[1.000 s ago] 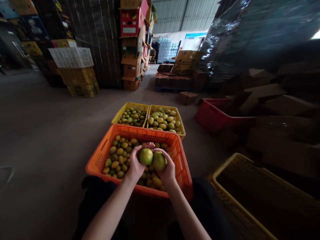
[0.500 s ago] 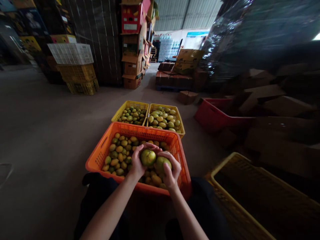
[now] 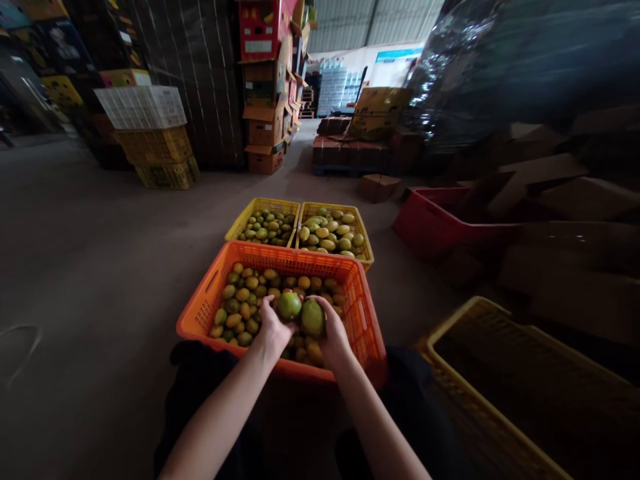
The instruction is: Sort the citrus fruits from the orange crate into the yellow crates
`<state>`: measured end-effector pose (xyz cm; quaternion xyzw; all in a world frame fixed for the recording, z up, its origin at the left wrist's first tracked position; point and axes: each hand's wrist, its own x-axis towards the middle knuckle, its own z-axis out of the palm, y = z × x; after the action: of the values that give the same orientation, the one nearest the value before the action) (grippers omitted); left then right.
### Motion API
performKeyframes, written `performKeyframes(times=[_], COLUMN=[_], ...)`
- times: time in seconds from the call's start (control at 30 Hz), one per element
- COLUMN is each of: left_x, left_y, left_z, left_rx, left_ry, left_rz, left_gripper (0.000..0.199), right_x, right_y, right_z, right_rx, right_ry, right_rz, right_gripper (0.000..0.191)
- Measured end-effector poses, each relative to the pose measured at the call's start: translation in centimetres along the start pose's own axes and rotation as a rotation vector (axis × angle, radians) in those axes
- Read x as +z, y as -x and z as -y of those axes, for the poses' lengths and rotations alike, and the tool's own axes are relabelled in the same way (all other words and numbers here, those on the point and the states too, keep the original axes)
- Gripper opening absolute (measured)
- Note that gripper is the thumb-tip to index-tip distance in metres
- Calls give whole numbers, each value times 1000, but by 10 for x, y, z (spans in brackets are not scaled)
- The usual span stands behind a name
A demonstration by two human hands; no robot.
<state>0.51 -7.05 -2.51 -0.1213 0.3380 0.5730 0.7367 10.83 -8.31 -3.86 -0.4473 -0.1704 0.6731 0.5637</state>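
My left hand (image 3: 273, 328) is closed around a bright green mango (image 3: 289, 306). Beside it, a duller green mango (image 3: 313, 318) sits in my right hand (image 3: 334, 335), with the fingers curled about its far side and partly hidden. Both fruits are held close together above an orange plastic crate (image 3: 369, 323). Many yellow and green mangoes (image 3: 244, 295) lie in that crate, which stands between my knees.
Beyond the orange crate stand two yellow crates (image 3: 370, 257) of larger-looking mangoes. At my right are a yellow crate (image 3: 480, 303) and a red crate (image 3: 425, 230) near cardboard pieces. Stacked cartons (image 3: 263, 133) and a white crate (image 3: 145, 107) on yellow ones stand farther back.
Both hands have moved slightly left with the mangoes. The fruits have turned in the grip, and my right thumb no longer lies across the front of its mango.
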Motion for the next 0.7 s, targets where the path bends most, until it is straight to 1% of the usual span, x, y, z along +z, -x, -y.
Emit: performKeyframes(times=[0.03,0.1,0.23,0.37,0.47,0.53,0.6,0.63,0.7], left_x=[-1,-2,-2,-3,-4,-3,-2,-1,2], left_y=[-1,-3,-5,-7,-8,-8,-6,-5,-3], left_z=[0,0,0,-1,-1,-1,0,0,-1], left_rx=[-10,-24,-11,-39,-37,-14,43,85,160], left_ry=[-22,-57,-67,-48,-39,-45,-63,-68,-59], left_rz=[-24,-36,-29,-19,-9,14,22,17,1], left_gripper=[28,28,23,20,18,14,8,6,4], right_x=[-2,-6,-8,-6,-5,-5,-4,-3,0], right_y=[-4,-8,-7,-3,-1,1,3,4,6], right_z=[-4,-8,-6,0,3,5,7,8,10], right_rx=[82,150,201,253,283,280,237,198,75], right_ry=[-56,-129,-208,-311,-338,-340,-340,-337,-330], right_rz=[-37,-101,-107,-143,-106,-54,10,40,76], right_gripper=[12,11,9,6,4,3,5,6,9])
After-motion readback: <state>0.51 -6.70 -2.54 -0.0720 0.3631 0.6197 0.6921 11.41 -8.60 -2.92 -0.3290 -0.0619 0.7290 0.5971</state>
